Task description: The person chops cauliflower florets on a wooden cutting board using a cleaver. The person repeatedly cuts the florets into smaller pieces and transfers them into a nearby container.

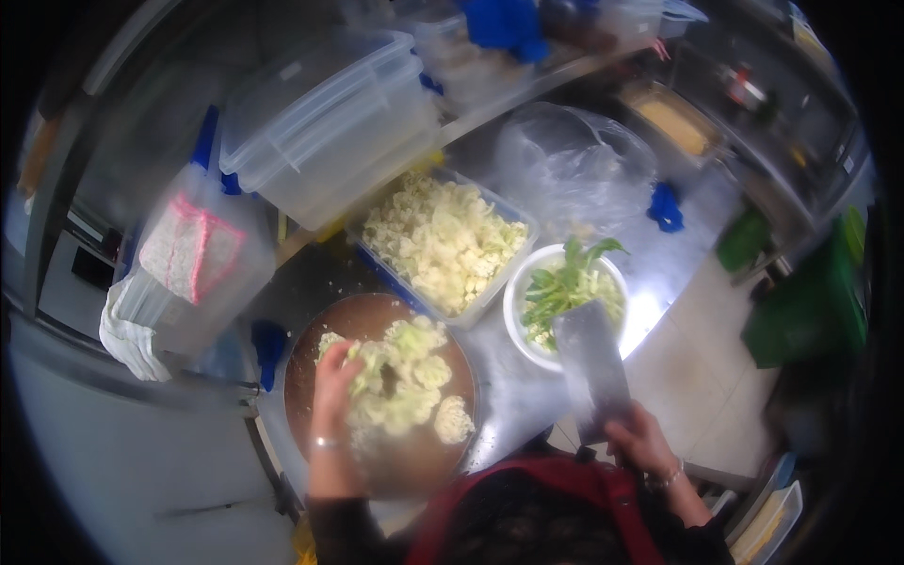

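Note:
My left hand (334, 388) rests over the round brown chopping board (307, 417), its fingers curled on the left side of a cauliflower head (395, 367) with spread florets. One loose floret (453, 420) lies at the board's right side. In my right hand (639, 436) I hold the handle of a Chinese cleaver (592, 364), its broad blade raised beyond the board. The blade's tip overlaps a white round bowl (514, 321) of green leaves (554, 286) and trimmings. Just behind the board, a clear plastic tub (470, 318) is heaped with cut florets (441, 240).
A large translucent bin (346, 148) stands on a shelf behind. White-and-pink cloth (194, 247) drapes a container on the left. A clear plastic bag (575, 166) and blue cloth (665, 208) lie on the steel table (522, 395). A green bin (809, 304) stands right.

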A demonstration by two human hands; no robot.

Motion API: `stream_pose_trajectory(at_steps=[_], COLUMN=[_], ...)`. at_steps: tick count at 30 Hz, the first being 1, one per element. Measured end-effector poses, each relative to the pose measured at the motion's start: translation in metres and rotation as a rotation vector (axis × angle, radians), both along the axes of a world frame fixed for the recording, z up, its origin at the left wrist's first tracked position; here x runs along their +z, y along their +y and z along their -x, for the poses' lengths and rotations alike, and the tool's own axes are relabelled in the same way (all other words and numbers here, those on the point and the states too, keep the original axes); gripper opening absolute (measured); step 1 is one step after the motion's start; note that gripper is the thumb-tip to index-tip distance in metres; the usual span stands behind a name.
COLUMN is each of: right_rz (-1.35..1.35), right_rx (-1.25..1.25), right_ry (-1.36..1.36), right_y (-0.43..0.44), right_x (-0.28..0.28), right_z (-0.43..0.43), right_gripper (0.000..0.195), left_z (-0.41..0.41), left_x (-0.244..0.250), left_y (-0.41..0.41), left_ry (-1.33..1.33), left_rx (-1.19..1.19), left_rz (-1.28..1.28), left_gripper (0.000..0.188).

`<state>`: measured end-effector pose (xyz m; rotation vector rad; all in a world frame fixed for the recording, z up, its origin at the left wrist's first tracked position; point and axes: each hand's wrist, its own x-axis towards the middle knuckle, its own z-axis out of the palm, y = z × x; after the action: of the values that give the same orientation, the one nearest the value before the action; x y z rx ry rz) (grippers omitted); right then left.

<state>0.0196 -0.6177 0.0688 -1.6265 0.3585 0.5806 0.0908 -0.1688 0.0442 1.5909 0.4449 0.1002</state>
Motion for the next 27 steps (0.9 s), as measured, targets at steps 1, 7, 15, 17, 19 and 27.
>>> stream_pose_trajectory(at_steps=[1, 7, 15, 17, 19, 27], right_rz=[-0.024, -0.044, -0.002, -0.032, -0.04, -0.04], right_rx=[-0.01, 0.035, 0.053, 0.09, 0.122, 0.348], right_ry=[0.005, -0.004, -0.009, -0.042, -0.065, -0.069], right_y=[-0.002, -0.001, 0.009, 0.016, 0.026, 0.097], right_x=[-0.001, 0.001, 0.006, 0.003, 0.0, 0.014], right_z=[-0.002, -0.012, -0.001, 0.003, 0.008, 0.026], right_gripper=[0.028, 0.03, 0.033, 0.032, 0.032, 0.031], left_z=[-0.022, -0.132, -0.087, -0.041, 0.012, 0.13], left_x=[-0.003, -0.005, 0.007, -0.004, 0.001, -0.063], left_y=[-0.003, -0.082, -0.015, 0.047, 0.072, 0.099], left_ry=[-0.109, 0.019, -0.155, -0.191, -0.086, 0.099], left_rx=[-0.079, -0.368, -0.121, -0.066, 0.108, 0.006], left_rz=[-0.069, -0.248, -0.295, -0.26, -0.315, -0.687], left_gripper=[0.025, 0.04, 0.035, 0.03, 0.021, 0.067])
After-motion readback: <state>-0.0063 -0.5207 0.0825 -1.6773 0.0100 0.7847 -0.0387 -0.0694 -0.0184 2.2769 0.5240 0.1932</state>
